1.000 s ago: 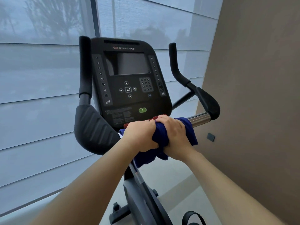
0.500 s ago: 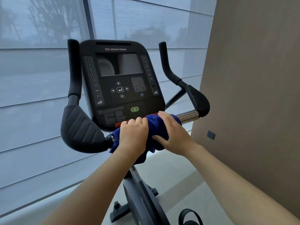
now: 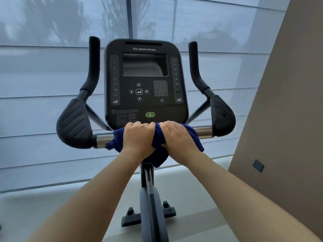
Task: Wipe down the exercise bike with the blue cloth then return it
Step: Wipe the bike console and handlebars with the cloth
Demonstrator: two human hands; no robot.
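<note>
Since half a second ago, the blue cloth (image 3: 195,137) has shifted to the middle of the handlebar (image 3: 203,132), so bare chrome now shows on both sides. The view now faces the console (image 3: 145,81) squarely. The left hand (image 3: 139,137) and right hand (image 3: 178,137) lie side by side, fingers curled over the cloth and gripping it around the bar. The exercise bike (image 3: 151,206) stands on a pale floor (image 3: 195,189) before a shaded window (image 3: 43,81), with a tan wall (image 3: 288,119) at right.
</note>
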